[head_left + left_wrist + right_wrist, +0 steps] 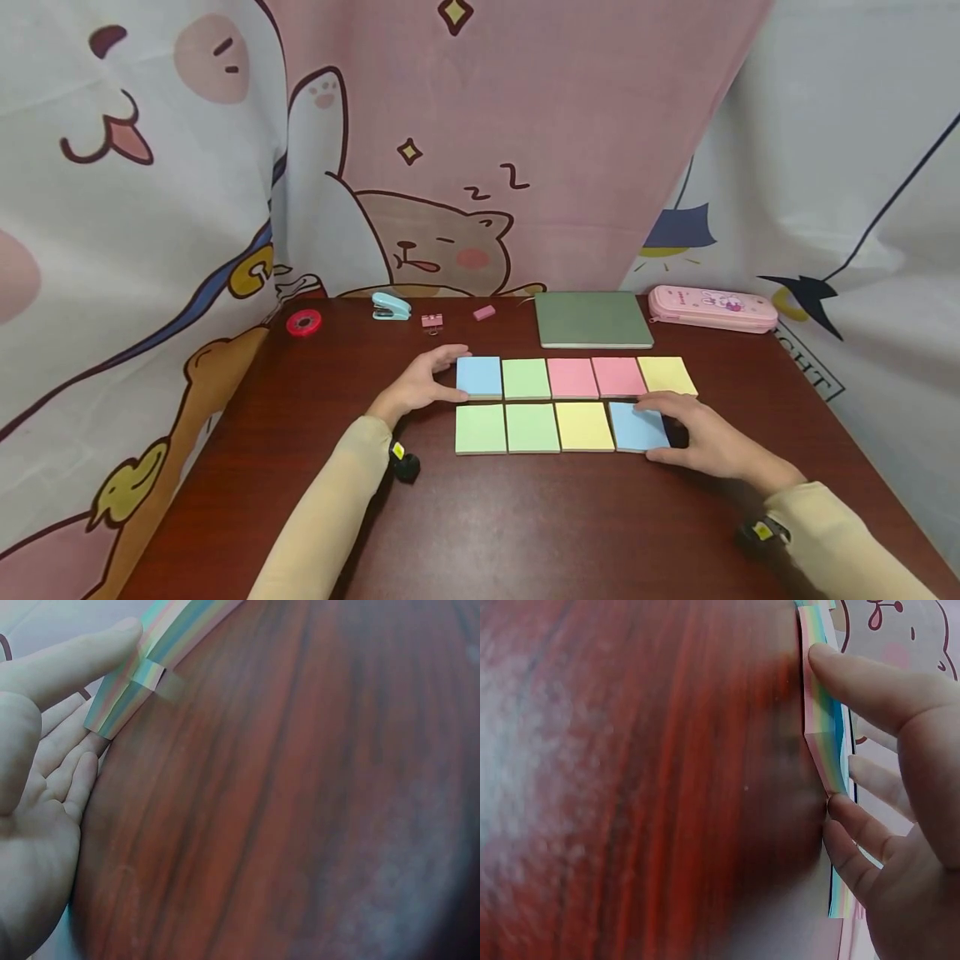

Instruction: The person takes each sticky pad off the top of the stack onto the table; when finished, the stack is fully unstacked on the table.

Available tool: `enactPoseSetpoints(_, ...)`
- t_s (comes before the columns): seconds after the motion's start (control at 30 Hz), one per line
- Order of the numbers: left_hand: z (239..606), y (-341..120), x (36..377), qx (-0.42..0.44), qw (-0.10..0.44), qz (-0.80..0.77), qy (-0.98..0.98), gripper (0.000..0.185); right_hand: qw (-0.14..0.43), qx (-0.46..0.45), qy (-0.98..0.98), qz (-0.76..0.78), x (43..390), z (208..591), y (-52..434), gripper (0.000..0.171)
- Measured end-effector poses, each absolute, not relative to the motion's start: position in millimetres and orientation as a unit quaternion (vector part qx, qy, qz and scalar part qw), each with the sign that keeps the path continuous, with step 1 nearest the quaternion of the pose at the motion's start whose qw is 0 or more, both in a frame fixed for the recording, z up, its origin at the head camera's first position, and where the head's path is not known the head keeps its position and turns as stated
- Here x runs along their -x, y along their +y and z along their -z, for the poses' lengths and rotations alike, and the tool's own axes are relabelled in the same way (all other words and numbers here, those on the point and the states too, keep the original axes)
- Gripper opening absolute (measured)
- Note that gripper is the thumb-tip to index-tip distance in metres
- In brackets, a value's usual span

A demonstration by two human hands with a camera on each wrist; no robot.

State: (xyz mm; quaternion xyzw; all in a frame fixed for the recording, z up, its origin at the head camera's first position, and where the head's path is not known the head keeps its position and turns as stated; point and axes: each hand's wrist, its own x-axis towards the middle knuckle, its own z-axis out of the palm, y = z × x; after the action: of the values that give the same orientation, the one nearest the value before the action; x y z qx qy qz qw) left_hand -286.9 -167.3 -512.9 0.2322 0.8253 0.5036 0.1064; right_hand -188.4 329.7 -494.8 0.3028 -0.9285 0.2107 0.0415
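Note:
Square sticky note pads lie in two rows in the head view, their side edges striped in several colours in the wrist views. At the left end of the back row, my left hand touches a blue sticky note pad with straight fingers; its thumb is near the front corner. My right hand holds another blue sticky note pad between thumb and forefinger. This pad sits slightly askew at the right end of the front row, beside a yellow pad. In the right wrist view the thumb lies against striped edges.
Behind the rows lie a green notebook, a pink pencil case, a pink eraser, a pink binder clip, a light blue stapler and a red tape roll. Printed cloth hangs around the brown table.

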Motion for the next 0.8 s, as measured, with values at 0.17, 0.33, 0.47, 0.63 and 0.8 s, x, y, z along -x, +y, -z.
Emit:
enactPoseSetpoints(0.17, 513.7, -167.8, 286.3, -0.232, 0.107, -0.505, 0.825, 0.085, 0.039, -0.296, -0.931, -0.208, 188.5, 495.8, 328.1, 0.068)
enactPoseSetpoints(0.33, 513.5, -167.8, 286.9, -0.233, 0.102, -0.503, 0.826, 0.086, 0.032, -0.294, -0.933, -0.208, 188.9, 495.0, 326.2, 0.069)
enactPoseSetpoints(0.47, 513.4, -168.0, 287.0, -0.233, 0.102, -0.503, 0.826, 0.086, 0.033, -0.294, -0.933, -0.206, 188.3, 494.9, 326.4, 0.070)
enactPoseSetpoints(0.63, 513.4, -168.0, 287.2, -0.235, 0.101, -0.504, 0.825, 0.086, 0.045, -0.305, -0.928, -0.212, 188.5, 496.7, 328.0, 0.070)
enactPoseSetpoints(0.8, 512.3, -167.8, 286.7, -0.237, 0.101, -0.504, 0.824, 0.086, 0.049, -0.312, -0.924, -0.216, 189.2, 498.5, 329.0, 0.069)
